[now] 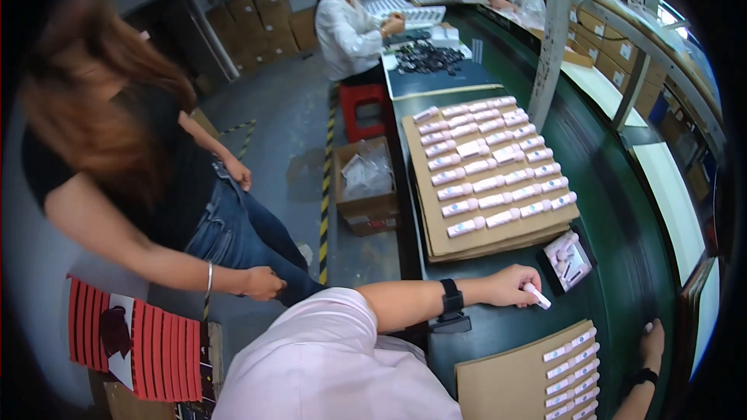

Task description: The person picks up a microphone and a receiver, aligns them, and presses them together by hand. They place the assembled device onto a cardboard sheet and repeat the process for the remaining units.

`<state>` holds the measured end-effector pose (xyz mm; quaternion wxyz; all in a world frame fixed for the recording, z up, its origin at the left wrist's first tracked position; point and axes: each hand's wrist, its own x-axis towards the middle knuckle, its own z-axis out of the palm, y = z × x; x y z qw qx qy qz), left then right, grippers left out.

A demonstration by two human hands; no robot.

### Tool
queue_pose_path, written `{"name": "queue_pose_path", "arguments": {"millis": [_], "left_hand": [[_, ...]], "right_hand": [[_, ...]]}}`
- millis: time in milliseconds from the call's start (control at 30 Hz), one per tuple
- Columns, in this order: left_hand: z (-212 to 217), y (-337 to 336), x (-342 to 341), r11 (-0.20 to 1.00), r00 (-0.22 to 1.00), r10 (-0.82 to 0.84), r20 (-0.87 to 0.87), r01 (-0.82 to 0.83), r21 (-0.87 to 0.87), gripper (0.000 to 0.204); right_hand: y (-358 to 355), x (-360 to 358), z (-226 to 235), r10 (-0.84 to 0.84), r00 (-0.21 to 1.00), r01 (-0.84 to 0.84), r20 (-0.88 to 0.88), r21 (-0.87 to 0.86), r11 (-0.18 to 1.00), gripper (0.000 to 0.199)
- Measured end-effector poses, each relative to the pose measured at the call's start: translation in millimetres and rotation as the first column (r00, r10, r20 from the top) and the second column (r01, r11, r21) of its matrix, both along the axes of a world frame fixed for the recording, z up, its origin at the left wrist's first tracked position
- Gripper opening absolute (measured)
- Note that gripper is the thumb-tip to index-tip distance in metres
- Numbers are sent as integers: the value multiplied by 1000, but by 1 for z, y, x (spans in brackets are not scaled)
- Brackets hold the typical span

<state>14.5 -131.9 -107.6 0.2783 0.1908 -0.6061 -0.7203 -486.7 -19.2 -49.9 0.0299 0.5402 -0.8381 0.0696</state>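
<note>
Tube [538,296]: small, white and pink, in your left hand [517,286], just on your side of the printed box [569,262]; it tilts down to the right.
Left grip: your thumb and fingers pinch the tube near one end; hand is left of the box, black wristband [452,299] behind it.
Right grip: your right hand [654,344] is to the right of the box and nearer you, over the green bench [486,328]; can't tell if it's holding anything.
Near sheet: cardboard sheet [498,373] on your side of the box, more tubes in two columns along its right part.
Big stack: cardboard stack [506,243] beyond the box and to its left, top covered in rows of tubes.
Floor: carton [367,216] with clear plastic in it, well left of the box.
People: standing person [179,206] in black, far left of the box; seated person [346,35] in white, well beyond it, by a dark parts pile [428,56].
</note>
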Motion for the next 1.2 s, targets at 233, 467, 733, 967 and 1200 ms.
{"name": "queue_pose_path", "arguments": {"millis": [233,467,733,967,1200], "left_hand": [[10,4,-1,998,999,18,36,-16,-57,14],[14,11,6,980,981,132,139,-109,-166,14],[17,4,6,971,934,177,311,-113,-212,16],[10,-7,16,982,974,133,184,-105,-154,14],[9,9,2,990,979,94,183,-73,-119,13]], "right_hand": [[57,-9,42,-44,998,40,-49,-78,996,43],[189,37,69,-72,981,111,183,-215,970,22],[338,212,103,-485,845,528,225,-209,823,25],[396,292,69,-683,644,764,346,-238,600,18],[401,308,21,-757,581,813,298,-168,558,13]]}}
